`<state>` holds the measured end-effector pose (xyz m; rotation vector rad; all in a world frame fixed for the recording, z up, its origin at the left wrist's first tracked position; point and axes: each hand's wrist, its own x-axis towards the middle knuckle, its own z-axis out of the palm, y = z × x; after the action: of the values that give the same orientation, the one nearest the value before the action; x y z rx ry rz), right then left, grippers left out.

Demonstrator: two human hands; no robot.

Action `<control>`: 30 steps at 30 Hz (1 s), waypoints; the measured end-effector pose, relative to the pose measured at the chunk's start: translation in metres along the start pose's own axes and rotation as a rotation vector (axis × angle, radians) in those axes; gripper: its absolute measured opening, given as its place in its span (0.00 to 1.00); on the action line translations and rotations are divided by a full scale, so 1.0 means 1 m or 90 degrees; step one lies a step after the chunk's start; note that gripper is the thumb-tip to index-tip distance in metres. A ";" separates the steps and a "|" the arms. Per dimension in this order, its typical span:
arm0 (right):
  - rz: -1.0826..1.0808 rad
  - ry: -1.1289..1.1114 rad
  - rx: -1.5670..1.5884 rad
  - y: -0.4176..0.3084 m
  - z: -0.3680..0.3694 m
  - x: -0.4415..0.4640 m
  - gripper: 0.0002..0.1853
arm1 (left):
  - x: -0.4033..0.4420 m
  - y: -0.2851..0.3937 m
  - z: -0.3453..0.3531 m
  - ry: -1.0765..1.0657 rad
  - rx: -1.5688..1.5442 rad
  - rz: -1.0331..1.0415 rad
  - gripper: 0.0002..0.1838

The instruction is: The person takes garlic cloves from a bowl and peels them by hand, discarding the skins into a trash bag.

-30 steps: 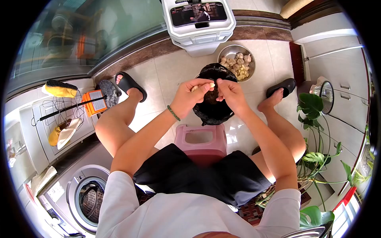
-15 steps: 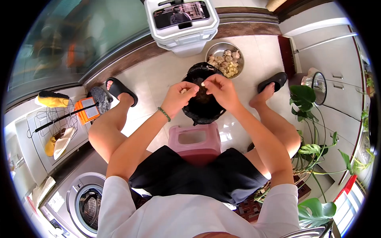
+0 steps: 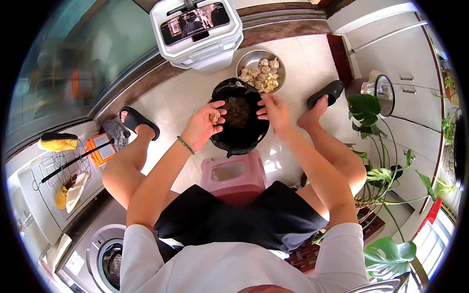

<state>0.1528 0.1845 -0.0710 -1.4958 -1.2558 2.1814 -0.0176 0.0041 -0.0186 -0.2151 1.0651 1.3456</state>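
My left hand (image 3: 199, 124), palm partly turned up, holds a partly broken garlic bulb (image 3: 215, 116) in its curled fingers, over the left rim of a bin lined with a black bag (image 3: 239, 139). Brown peelings (image 3: 238, 112) lie inside the bin. At the bin's right rim is my right hand (image 3: 275, 115), its fingers bent and apart, with nothing visible between them. Just beyond it on the floor, a metal bowl (image 3: 250, 59) holds whole garlic bulbs (image 3: 264, 68) and peeled cloves (image 3: 268, 86).
A pink plastic stool (image 3: 210, 176) stands between my legs, below the bin. Behind the bin is a white container (image 3: 195, 51) with a phone (image 3: 195, 23) on top. Leafy plants (image 3: 364, 110) and white cabinets (image 3: 391, 53) line the right; a washing machine (image 3: 100, 244) is at lower left.
My hands have moved apart from their meeting point over the bin. The white clove at my right fingertips no longer shows. The camera view has shifted, moving the scene leftward.
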 end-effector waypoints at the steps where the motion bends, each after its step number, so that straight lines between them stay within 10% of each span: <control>1: -0.070 -0.078 -0.119 0.004 0.005 -0.007 0.14 | 0.002 -0.002 -0.001 0.000 0.001 -0.002 0.21; 9: -0.473 -0.217 -0.357 -0.023 0.038 -0.057 0.13 | 0.003 -0.006 0.015 -0.129 0.073 0.034 0.20; 30: -0.374 -0.293 -0.307 -0.023 0.040 -0.050 0.09 | 0.005 -0.010 0.007 -0.114 0.245 0.170 0.23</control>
<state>0.1359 0.1485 -0.0162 -0.5856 -2.1548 1.9352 -0.0065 0.0097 -0.0226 0.3381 1.2046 1.3351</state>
